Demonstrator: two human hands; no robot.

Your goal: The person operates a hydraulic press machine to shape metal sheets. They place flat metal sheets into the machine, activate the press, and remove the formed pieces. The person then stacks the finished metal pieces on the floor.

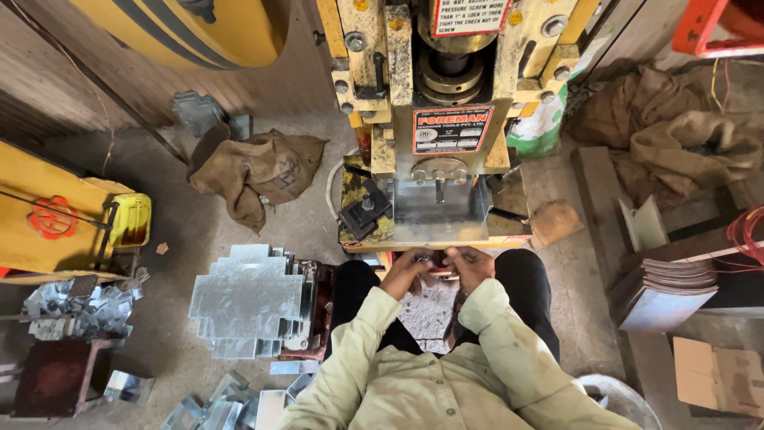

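1. I look straight down on a seated person at a yellow-framed steel power press [446, 119]. Both hands meet at the front edge of its bed, just below the folded grey sheet-metal guard [439, 209].

2. Left hand [407, 271] and right hand [469, 267] are touching or nearly so, fingers curled around a small dark metal piece [434, 261]. It sits between the fingertips at the bed's lip. It is too small for me to say whether it is pinched tight or only being turned. Grip state: I cannot tell for either hand.

3. Risk, my judgement: fingers this near the ram line. If the press cycles while they are at the lip, a crush injury follows. I see no barrier between hands and tool.

4. Risk: the small piece could slip and drop between the knees onto the gritty concrete floor [207, 231], where it would be hard to find.

5. Risk: loose pale green sleeves [501, 334] hang close to the bed edge and the black clamp block [364, 213]; a cuff could snag.

6. Risk: the stack of cross-shaped galvanised sheet blanks [247, 302] lies just beside the left knee, with sharp corners outward. A careless reach could cut.

7. Offcuts [76, 310] lie scattered further left and are a trip hazard on rising.
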